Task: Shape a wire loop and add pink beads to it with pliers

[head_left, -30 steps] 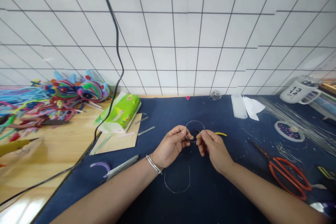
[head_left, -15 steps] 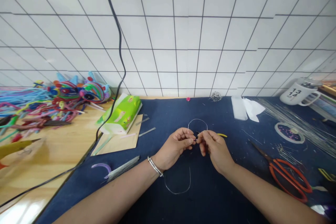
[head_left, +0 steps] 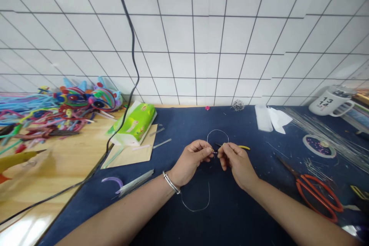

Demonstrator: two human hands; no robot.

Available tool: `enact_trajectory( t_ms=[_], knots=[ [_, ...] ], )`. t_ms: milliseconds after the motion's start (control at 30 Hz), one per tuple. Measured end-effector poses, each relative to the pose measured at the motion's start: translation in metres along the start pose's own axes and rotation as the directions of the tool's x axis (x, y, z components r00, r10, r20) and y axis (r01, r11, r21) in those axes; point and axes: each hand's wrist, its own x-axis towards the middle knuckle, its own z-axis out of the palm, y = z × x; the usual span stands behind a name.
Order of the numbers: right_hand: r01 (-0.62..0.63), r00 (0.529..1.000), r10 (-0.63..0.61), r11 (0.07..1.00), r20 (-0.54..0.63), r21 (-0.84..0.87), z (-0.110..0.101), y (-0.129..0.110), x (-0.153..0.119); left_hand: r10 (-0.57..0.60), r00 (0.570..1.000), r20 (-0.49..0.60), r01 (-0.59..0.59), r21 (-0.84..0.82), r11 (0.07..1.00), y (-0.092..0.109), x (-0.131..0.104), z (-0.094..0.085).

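Note:
A thin silvery wire arches up in a loop between my two hands. My left hand, with a silver bangle at its wrist, pinches one side of the loop. On the other side my right hand has its thumb and forefinger closed on the wire. Small dark pinkish bits, perhaps beads, show at the fingertips where the ends come together; they are too small to make out. Below, a second bent wire lies on the dark blue mat. A yellow-handled tool is partly hidden behind my right hand.
Red-handled scissors lie at the right, near a round dish of beads and long wires. A white mug stands behind. On the left are a green tissue pack, a black cable and pipe cleaners.
Both hands hold the wire loop in nearly the same place. The fingertips have shifted slightly, and a little more of the joined wire shows between them.

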Motion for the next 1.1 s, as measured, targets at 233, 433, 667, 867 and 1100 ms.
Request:
enact_trajectory(
  t_ms=[233,433,667,867,1100],
  knots=[
    [0.01,1.0,-0.008,0.999,0.026,-0.04,-0.003,0.0,0.0009,0.005,1.0,-0.013,-0.005,-0.036,0.999,0.001,0.0011,-0.0021],
    [0.019,1.0,-0.018,0.998,0.022,-0.055,-0.0017,-0.0016,-0.0008,0.015,1.0,0.0,-0.015,-0.033,0.999,0.0018,-0.0007,-0.0007],
    [0.035,0.999,-0.033,0.997,0.027,-0.07,0.0004,-0.0038,-0.0033,-0.004,1.0,-0.02,0.002,-0.076,0.997,0.0021,-0.0044,0.0002],
    [0.023,0.998,-0.019,0.997,0.052,-0.076,0.001,-0.004,-0.0041,-0.017,1.0,-0.018,0.014,-0.175,0.984,0.002,-0.0046,-0.0006],
    [-0.011,0.999,0.013,0.999,0.043,-0.048,0.0003,-0.0003,-0.0031,-0.013,0.999,0.037,0.021,-0.226,0.974,0.0034,-0.0032,-0.0034]
  ],
)
